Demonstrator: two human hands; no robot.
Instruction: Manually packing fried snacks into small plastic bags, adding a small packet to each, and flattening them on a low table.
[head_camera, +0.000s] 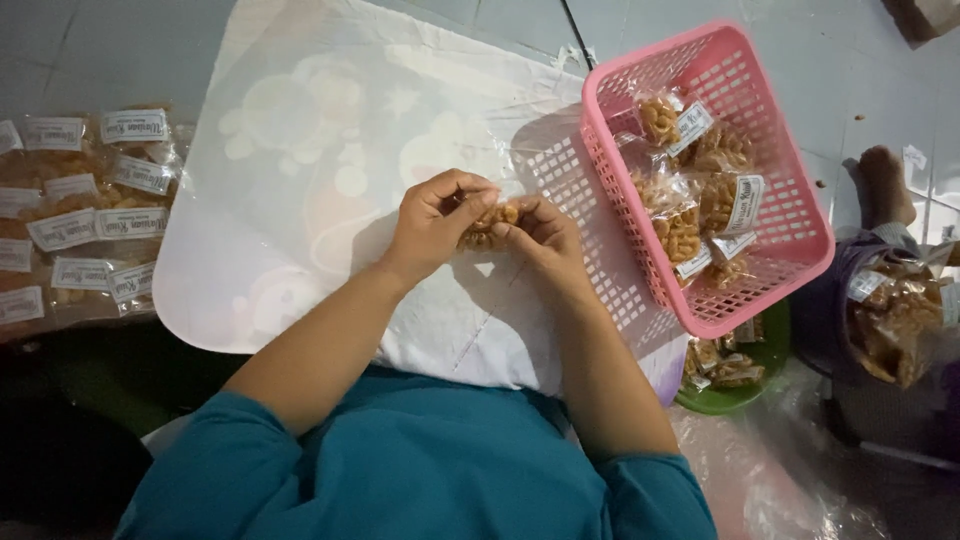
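Both my hands meet over a pale printed cloth (300, 150) spread on my lap. My left hand (435, 220) and my right hand (545, 235) pinch the same small clear packet of golden fried snacks (488, 226) between their fingertips. The packet is partly hidden by my fingers. To the right, tilted on my knee, a pink plastic basket (790, 215) holds several similar labelled snack packets (690, 200).
Rows of labelled snack packets (85, 210) lie on the floor at the left. A green bowl (755, 385) with packets sits under the basket. Another person's foot (885, 185) and a large bag of snacks (890, 320) are at the right, on grey floor tiles.
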